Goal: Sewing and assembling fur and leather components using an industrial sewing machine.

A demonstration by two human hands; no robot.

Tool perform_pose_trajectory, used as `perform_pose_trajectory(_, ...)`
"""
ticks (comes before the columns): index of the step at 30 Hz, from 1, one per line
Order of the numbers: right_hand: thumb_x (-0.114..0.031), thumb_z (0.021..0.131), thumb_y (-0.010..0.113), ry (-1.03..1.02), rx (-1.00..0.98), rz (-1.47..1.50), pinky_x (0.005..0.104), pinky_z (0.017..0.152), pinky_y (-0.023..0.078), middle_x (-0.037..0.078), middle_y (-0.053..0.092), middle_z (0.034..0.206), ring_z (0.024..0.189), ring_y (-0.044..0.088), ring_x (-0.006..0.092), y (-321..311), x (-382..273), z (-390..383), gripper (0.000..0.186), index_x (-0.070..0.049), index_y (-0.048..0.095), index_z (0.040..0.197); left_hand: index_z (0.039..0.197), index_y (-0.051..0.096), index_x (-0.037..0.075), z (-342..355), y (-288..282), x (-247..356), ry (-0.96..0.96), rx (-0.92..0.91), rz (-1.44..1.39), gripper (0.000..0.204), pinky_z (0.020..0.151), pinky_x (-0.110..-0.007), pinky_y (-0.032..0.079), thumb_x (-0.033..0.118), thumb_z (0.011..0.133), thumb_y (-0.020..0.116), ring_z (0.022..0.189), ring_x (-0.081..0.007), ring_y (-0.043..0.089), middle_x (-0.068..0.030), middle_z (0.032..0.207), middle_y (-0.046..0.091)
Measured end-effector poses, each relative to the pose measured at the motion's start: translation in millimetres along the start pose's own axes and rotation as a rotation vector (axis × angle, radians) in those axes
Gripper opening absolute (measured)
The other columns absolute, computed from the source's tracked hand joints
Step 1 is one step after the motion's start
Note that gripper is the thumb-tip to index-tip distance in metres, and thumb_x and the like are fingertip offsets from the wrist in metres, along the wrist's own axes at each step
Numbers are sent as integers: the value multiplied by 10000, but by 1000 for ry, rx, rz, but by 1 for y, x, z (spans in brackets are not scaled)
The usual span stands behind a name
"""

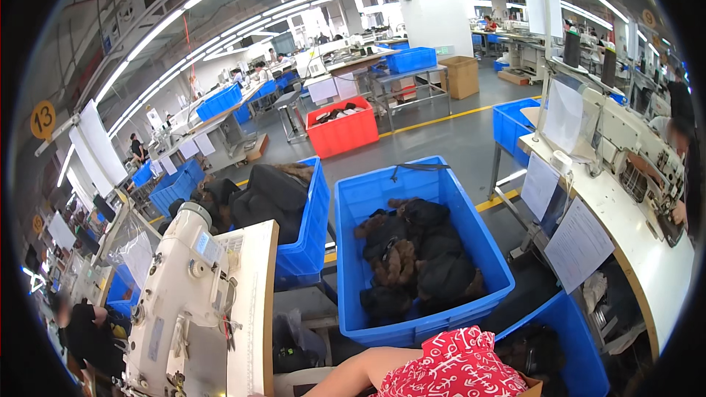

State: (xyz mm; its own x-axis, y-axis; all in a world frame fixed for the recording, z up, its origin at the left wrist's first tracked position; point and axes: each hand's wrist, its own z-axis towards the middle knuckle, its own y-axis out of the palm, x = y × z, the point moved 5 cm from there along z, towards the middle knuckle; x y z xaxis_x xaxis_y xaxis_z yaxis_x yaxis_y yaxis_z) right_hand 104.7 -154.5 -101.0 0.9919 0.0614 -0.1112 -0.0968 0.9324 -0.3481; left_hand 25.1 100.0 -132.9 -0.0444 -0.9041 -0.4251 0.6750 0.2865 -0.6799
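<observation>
A bare arm of mine [359,373] under a red sleeve with white print [452,369] crosses the lower edge. The arm runs down to the left and leaves the picture before its hand shows, so neither of my hands is in view. To the left of the arm stands a white sewing machine [173,279] on a pale table [254,309]. Beyond the sleeve is a large blue bin [423,332] with dark garments and brown furry pieces [397,261] heaped inside.
Another blue bin [312,213] at the left holds black padded pieces [271,198]. A third blue bin [581,338] sits low at the right, beside a workbench [647,250] where a person works at a machine. A red bin [342,136] stands farther off on the grey floor.
</observation>
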Motion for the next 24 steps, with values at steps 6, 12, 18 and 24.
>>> perform_pose_trajectory(6, -302, 896, 550, 349, -501, 700, 448, 934, 462, 197, 552, 1269, 1130, 569, 359, 26, 0, 67, 511, -50, 460, 1332, 1042, 655, 55, 31, -60, 40, -180, 68, 78, 260, 911, -501, 482, 248, 868, 672, 993, -309, 638, -159, 1085, 667)
perform_pose_trajectory(12, -167, 806, 575, 203, -514, 506, 460, 698, 512, 173, 585, 941, 838, 629, 378, 81, 34, 72, 216, 1, 561, 940, 979, 620, 29, 96, -104, 78, -213, 51, -54, 192, 985, -494, 449, 54, 811, 708, 1034, -315, 612, -146, 1050, 650)
perform_pose_trajectory(18, -134, 787, 608, 155, -608, 380, 448, 658, 535, 198, 594, 918, 772, 642, 379, 121, 36, 74, 196, 32, 579, 886, 995, 634, 20, 96, -128, 72, -298, 33, -32, 162, 967, -459, 484, 29, 841, 682, 1015, -317, 625, -139, 1048, 672)
perform_pose_trajectory(24, -161, 802, 622, 117, -559, 457, 450, 610, 538, 151, 580, 971, 702, 644, 358, 114, 27, 76, 217, -14, 561, 950, 1089, 626, 24, 110, -135, 39, -245, -273, -84, 232, 891, -440, 495, 107, 874, 650, 978, -369, 618, -152, 1050, 677)
